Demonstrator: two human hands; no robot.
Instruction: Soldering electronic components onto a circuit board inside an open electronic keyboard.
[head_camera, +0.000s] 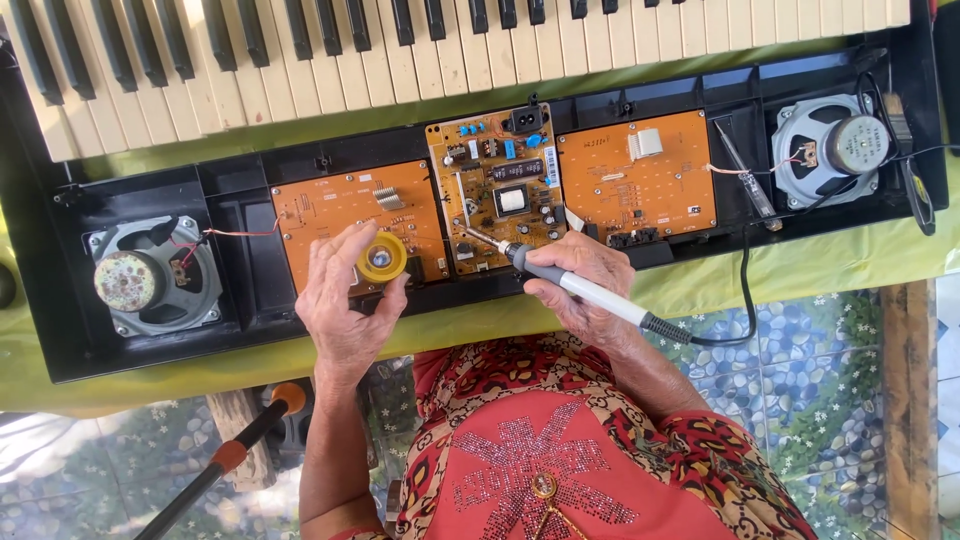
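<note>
We pinch a small yellow solder tin in our left hand, close to the soldering iron gripped pen-style by our right hand, its tip over the middle circuit board.

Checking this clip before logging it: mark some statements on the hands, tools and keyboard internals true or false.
1. The right hand holds a soldering iron. True.
2. The left hand is empty. False: it holds a small yellow round tin.
3. The iron's tip points at the middle circuit board. True.
4. Only one speaker shows. False: a left speaker and a right speaker show.
</note>
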